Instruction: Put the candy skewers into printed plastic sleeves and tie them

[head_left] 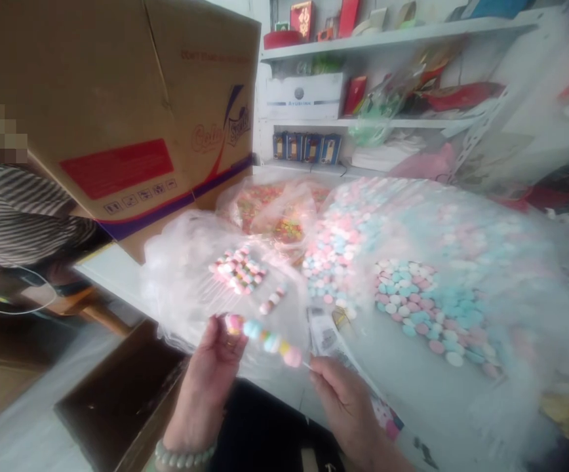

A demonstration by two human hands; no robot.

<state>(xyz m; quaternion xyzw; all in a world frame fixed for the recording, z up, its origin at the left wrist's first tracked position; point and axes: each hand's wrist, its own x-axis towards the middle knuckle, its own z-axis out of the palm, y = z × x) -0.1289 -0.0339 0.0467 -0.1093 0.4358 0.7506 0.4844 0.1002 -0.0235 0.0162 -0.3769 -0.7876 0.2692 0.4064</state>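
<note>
A candy skewer [271, 341] of pink, pale blue, yellow and green pieces on a thin stick is held in front of me. My left hand [214, 364] has its fingers closed around the pink piece at the left end. At the other end, my right hand [347, 401] pinches the bare stick. Just beyond the left hand, a clear plastic bag [181, 262] lies under a pile of finished-looking candy skewers [238, 270] and one short separate row [272, 300]. Loose pastel candies [405, 295] in pink, blue and white are spread at the right.
A big cardboard carton [166, 85] stands at the back left. Behind the candies is a bag of small colourful pieces [265, 210]. A printed paper [328, 334] lies near my right hand. White shelves [392, 39] line the back; a person in a striped top [14, 203] is at left.
</note>
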